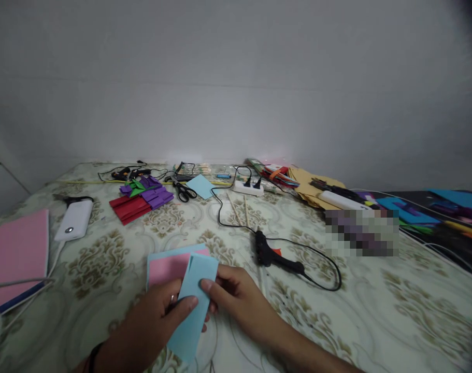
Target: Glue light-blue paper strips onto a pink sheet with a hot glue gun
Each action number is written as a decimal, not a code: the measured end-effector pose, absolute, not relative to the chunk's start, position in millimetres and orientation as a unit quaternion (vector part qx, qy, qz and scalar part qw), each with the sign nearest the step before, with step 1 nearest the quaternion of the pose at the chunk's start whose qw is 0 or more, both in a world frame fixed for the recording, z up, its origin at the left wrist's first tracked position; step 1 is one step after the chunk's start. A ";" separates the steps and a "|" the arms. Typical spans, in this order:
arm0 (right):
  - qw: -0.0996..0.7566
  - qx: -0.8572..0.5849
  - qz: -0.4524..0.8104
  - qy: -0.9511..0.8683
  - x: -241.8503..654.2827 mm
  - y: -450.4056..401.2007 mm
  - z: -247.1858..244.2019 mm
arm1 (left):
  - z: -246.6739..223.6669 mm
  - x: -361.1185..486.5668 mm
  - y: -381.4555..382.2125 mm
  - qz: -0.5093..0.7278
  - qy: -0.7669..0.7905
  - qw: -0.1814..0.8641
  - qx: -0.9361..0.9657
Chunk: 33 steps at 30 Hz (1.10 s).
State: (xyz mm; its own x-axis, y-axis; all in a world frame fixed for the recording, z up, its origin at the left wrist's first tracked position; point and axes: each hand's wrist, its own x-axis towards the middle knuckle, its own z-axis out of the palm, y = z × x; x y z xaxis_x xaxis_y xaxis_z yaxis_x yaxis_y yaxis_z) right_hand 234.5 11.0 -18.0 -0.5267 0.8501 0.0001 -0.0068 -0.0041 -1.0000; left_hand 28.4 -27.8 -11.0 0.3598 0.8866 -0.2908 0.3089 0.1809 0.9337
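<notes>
Between my hands is a folded strip of light blue paper, held tilted above the table. My left hand grips its left edge, thumb flat on the front and fingers behind. From the right, my right hand pinches the same strip near its upper part, thumb on the front face. Just behind the strip, a pink sheet lies on a light blue sheet, partly hidden by my left hand. A black hot glue gun rests on the table to the right of my hands.
Folded red paper, purple paper and black-handled scissors lie farther back. A white power strip feeds black cords. At left are a white power bank and a pink pad. Wooden sticks lie mid-table.
</notes>
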 end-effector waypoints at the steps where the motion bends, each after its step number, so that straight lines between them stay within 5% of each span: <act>1: 0.349 -0.342 0.624 -0.610 234.2 10.9 -17.3 | -9.3 28.9 -28.1 0.250 0.506 0.569 0.598; 8: 0.351 -0.321 0.678 -0.560 232.9 9.3 -16.1 | -1.5 34.5 -31.0 0.249 0.493 0.530 0.643; 17: 0.356 -0.324 0.705 -0.521 228.8 7.7 -21.7 | -1.0 39.7 -33.8 0.263 0.457 0.632 0.568; 33: 0.351 -0.293 0.732 -0.505 235.4 8.9 -24.6 | -7.0 29.4 -28.0 0.259 0.495 0.484 0.673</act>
State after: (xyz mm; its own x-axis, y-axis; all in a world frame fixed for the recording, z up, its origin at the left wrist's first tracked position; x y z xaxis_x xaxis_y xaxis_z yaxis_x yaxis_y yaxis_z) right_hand 235.4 8.9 -24.6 -0.5824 0.8094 -0.0750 -0.2181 -0.2444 -0.9448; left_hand 29.4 -28.0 -7.0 0.3758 0.9175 -0.1306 0.4163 -0.0412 0.9083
